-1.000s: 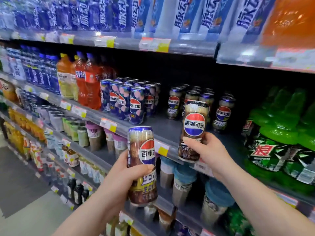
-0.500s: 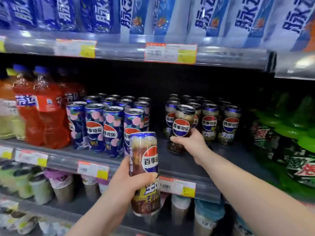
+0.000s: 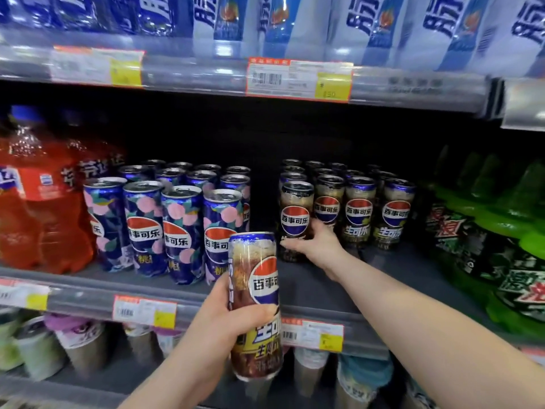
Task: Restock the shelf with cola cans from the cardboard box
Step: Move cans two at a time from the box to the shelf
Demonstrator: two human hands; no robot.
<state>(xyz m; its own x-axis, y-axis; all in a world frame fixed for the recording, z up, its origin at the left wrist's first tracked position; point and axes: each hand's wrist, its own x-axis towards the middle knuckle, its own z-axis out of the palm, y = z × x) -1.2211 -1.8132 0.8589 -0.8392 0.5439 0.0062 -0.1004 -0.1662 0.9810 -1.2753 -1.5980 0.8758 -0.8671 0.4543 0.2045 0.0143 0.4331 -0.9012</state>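
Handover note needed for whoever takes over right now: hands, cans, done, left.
Right hand: closed around a brown cola can, which stands upright on the shelf at the front left of the brown cola block. Not yet let go.
Left hand: grips a second brown can, upright, in the air in front of the shelf edge.
The peach cans stand as a separate block to the left.
Done: the right can looks placed.
Left: release it, then shelve the left can, probably in front of that block.
The cardboard box is out of view, so the remaining stock is unknown.
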